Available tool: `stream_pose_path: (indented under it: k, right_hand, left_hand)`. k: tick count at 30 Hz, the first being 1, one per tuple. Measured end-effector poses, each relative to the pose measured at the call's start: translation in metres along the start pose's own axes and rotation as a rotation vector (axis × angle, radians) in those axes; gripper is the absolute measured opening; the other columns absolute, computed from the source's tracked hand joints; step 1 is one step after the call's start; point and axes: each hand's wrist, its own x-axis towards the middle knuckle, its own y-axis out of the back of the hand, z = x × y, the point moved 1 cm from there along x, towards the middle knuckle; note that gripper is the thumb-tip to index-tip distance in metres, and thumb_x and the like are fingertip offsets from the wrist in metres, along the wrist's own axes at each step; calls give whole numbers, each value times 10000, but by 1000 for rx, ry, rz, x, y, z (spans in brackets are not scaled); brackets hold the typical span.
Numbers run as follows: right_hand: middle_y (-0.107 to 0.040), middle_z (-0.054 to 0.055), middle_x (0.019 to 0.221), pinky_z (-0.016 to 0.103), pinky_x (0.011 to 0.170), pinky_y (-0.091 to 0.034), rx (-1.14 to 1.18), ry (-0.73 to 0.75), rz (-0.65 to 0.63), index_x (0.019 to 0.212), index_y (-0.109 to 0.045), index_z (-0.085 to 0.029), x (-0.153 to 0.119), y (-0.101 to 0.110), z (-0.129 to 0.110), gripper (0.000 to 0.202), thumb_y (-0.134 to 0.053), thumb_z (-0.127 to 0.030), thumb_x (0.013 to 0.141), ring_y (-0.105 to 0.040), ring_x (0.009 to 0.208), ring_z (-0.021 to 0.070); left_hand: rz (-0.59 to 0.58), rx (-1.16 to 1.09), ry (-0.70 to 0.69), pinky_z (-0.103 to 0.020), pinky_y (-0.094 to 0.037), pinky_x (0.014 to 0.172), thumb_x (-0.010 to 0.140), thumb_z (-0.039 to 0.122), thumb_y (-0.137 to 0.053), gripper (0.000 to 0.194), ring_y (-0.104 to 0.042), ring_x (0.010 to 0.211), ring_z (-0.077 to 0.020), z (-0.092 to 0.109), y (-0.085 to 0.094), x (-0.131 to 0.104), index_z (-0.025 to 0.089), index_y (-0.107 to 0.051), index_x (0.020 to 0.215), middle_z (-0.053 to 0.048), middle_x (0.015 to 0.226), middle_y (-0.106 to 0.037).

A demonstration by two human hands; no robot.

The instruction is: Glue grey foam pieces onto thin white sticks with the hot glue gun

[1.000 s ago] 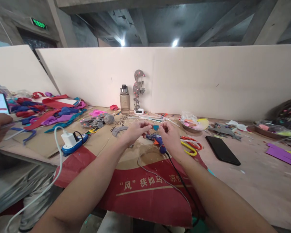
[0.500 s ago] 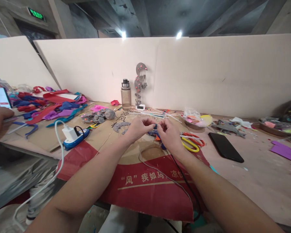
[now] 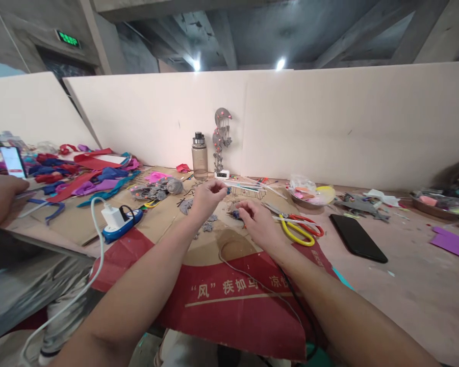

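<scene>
My left hand (image 3: 209,200) is raised over the cardboard sheet (image 3: 208,255), thumb and forefinger pinched on a small dark teal piece (image 3: 228,190) that shows at the fingertips. To its right, my right hand (image 3: 259,220) is lowered towards the sheet with fingers apart, beside a small dark blue bundle (image 3: 236,214); whether it touches the bundle is not plain. Grey felt pieces (image 3: 208,224) lie below my left hand. Scissors (image 3: 297,232) with yellow and red handles rest just right of my right hand. A thin grey cord (image 3: 248,274) curls over the sheet.
At the back stand a water bottle (image 3: 199,158) and a grey hanging ornament (image 3: 222,135). A black phone (image 3: 357,237) lies to the right. On the left are a blue power strip (image 3: 123,227), colourful cloth strips (image 3: 95,160) and another person's hand (image 3: 2,196).
My hands have moved apart. The left has gone slightly left with the teal piece; the right has dropped towards the sheet and opened. The view has tipped slightly upward.
</scene>
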Motion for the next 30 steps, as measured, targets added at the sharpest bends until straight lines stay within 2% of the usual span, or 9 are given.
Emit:
stream_pose_path:
  k: [5,10,12,15,18,19,22,25,30]
  right_hand:
    - [-668,51,891,290,764,-425,-67,234,-153,907,-642,-188,-15,-9,-23,227,-420,-227,937,-578,823,154]
    - [-671,45,825,334,831,-387,-241,765,-423,831,-674,-208,-42,-21,-53,309,-487,-431,933,-553,854,175]
    - [-658,29,772,311,784,-390,-187,857,-511,752,-657,-202,-47,-18,-64,358,-494,-473,920,-549,788,156]
    - [-613,4,695,254,657,-388,-9,632,-448,687,-607,-200,-35,-1,-66,396,-420,-420,957,-536,678,122]
    - [-576,-4,632,251,573,-352,-125,174,-110,670,-557,-207,-11,20,-37,332,-438,-377,929,-509,594,129]
    - [-579,-4,628,255,560,-340,-218,73,-58,690,-562,-213,-4,24,-22,253,-496,-354,889,-500,572,133]
    - [-469,-17,497,265,494,-278,-474,-150,-110,556,-492,-227,6,25,27,276,-676,-352,719,-387,450,124]
    - [-367,-46,418,270,459,-281,-533,-225,-200,471,-403,-244,4,12,64,362,-716,-328,633,-314,379,106]
    - [-421,-49,400,268,444,-340,-425,-233,-53,523,-459,-245,6,1,76,202,-637,-249,616,-410,371,133]
  left_hand:
    - [170,-339,64,-181,-303,437,692,268,-664,136,-407,450,-54,-7,15,14,156,-593,722,50,532,-503]
    - [183,-890,213,-158,-282,410,680,215,-688,162,-397,468,-37,0,25,23,161,-535,682,44,575,-491]
    - [182,-995,235,-154,-286,405,726,222,-674,171,-376,475,-33,6,29,23,164,-522,671,33,603,-497]
    - [166,-1016,222,-158,-300,406,777,258,-664,200,-367,488,-39,12,32,22,168,-518,673,19,633,-511]
    - [100,-1061,180,-147,-296,411,742,255,-703,211,-385,504,-35,12,30,21,166,-520,688,26,635,-504]
    - [79,-1069,171,-144,-291,412,716,246,-720,214,-391,508,-32,11,28,21,164,-524,693,30,635,-500]
    - [34,-995,166,-151,-289,421,649,237,-747,223,-409,517,-36,6,21,18,163,-549,719,34,641,-506]
    - [-4,-819,164,-172,-295,438,626,264,-759,235,-404,505,-49,3,12,14,164,-582,743,41,598,-492]
    - [-32,-663,160,-191,-279,455,638,327,-766,262,-397,497,-49,4,6,6,151,-604,747,41,579,-488]
